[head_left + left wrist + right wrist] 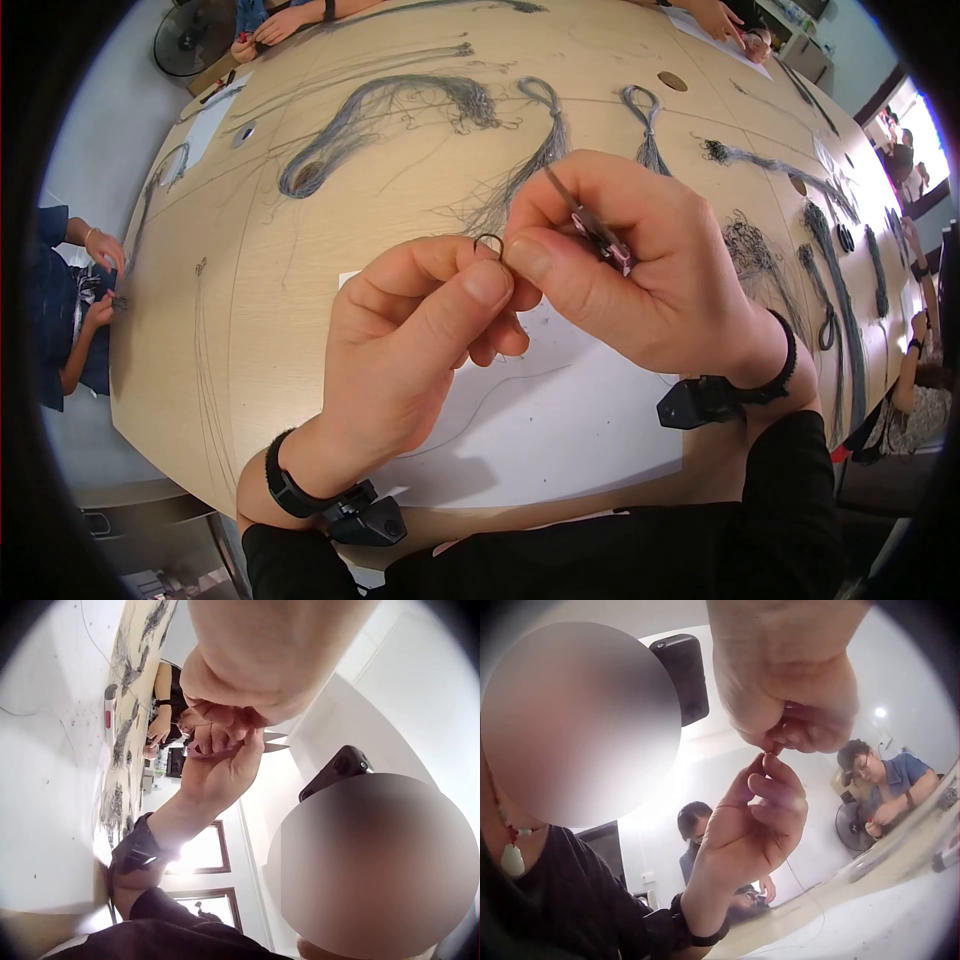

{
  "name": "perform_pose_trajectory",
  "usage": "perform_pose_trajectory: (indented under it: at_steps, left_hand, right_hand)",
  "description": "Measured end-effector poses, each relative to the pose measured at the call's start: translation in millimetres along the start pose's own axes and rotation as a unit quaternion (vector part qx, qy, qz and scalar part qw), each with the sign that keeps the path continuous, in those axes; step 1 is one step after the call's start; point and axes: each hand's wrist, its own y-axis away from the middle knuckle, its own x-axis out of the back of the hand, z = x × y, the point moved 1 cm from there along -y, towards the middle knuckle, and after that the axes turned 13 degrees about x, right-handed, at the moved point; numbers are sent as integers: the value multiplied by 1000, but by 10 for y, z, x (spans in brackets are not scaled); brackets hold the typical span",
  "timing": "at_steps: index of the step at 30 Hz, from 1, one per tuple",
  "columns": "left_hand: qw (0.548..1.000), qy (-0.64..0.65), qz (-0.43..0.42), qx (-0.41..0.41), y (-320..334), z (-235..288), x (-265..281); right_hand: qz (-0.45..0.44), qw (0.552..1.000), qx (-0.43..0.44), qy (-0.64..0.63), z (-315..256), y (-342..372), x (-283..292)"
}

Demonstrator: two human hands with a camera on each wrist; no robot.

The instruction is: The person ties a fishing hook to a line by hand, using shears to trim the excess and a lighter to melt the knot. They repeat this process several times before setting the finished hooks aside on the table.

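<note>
In the head view, my left hand (pixel 415 325) pinches a small dark hook (pixel 488 241) between thumb and forefinger, its curve standing up above the fingertips. My right hand (pixel 640 275) meets it there, with thumb and forefinger together right beside the hook. Tucked in the right hand's fingers is a pair of small scissors (pixel 603 243) with pinkish handles; their pointed blades (pixel 277 742) jut out past the hand in the left wrist view. A thin line (pixel 804 883) trails down from the left hand in the right wrist view. What the right fingertips pinch is hidden.
A white paper sheet (pixel 560 430) with dark specks lies under my hands. Looped bundles of grey line (pixel 370 120) and more dark bundles (pixel 835 270) spread across the wooden table (pixel 270 330). Other people sit around it, one at the left (pixel 75 290).
</note>
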Motion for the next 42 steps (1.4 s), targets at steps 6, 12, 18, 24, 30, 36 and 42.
perform_pose_trajectory:
  at_steps: [6, 12, 18, 24, 30, 36, 42]
  left_hand:
    - [999, 23, 19, 20, 6, 46, 4]
    - [999, 33, 7, 13, 28, 65, 5]
    - [999, 48, -3, 13, 35, 65, 10]
    - [999, 45, -10, 17, 47, 56, 6]
    - [998, 56, -5, 9, 49, 46, 4]
    - [999, 44, 1, 6, 32, 27, -5]
    - [1000, 24, 3, -7, 15, -26, -10]
  right_hand:
    - [5, 996, 45, 72, -21, -24, 47]
    - [-74, 993, 68, 65, -70, -44, 94]
    - [-136, 972, 140, 132, -17, -29, 51]
    - [-123, 966, 174, 145, 11, -14, 33]
    - [-104, 963, 176, 177, -14, -24, 38]
    - [-76, 992, 27, 95, -87, -32, 84]
    - [5, 999, 33, 1, -9, -3, 2]
